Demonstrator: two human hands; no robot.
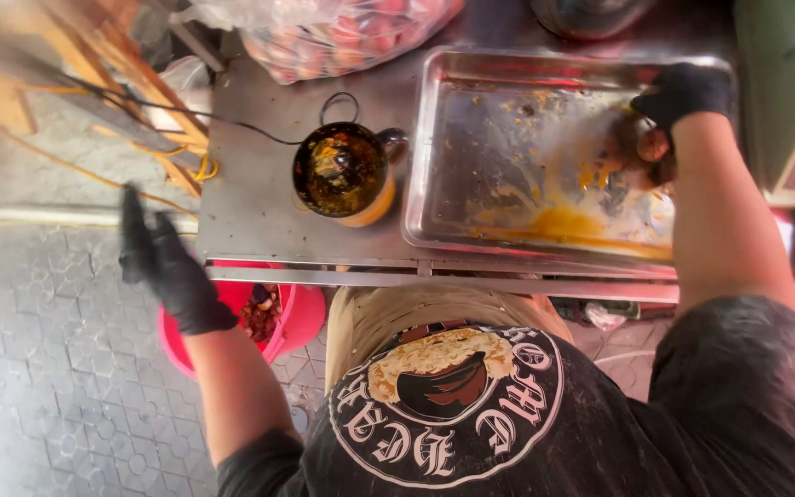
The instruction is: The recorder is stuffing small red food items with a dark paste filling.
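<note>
Head view, item 1?
— Steel tray [471, 138], shallow and rectangular, on the metal counter [250, 184]; its floor is smeared with orange sauce and dark crumbs, thickest toward the near right corner.

Entry for the right hand?
— Right hand [678, 106], black glove, at the tray's right end, fingers curled down onto a small brownish lump of food [641, 152] lying in the sauce. Grip reads as narrow and closed over the lump; whether it is lifted or only pressed against the tray cannot be told.

And the left?
— Left hand [163, 267], black glove, held out to the left, well apart from the counter, fingers spread wide and holding nothing. It hangs above the paving, just beside a red bucket [301, 308] with dark scraps inside, below the counter's near edge.

Other stock?
— 1 round pot [342, 175] of dark oily liquid, left of the tray, with a thin black cable [232, 124] running to it; 1 clear bag of reddish items [342, 37] at the far edge.

Step in hand, as judged?
— Gathering the last leftovers from the tray appears to be under way, with the lump being collected at the right end.

What does the next move call for?
— Probably a firm pinch on the slippery lump and a clean lift over the tray's rim.
</note>
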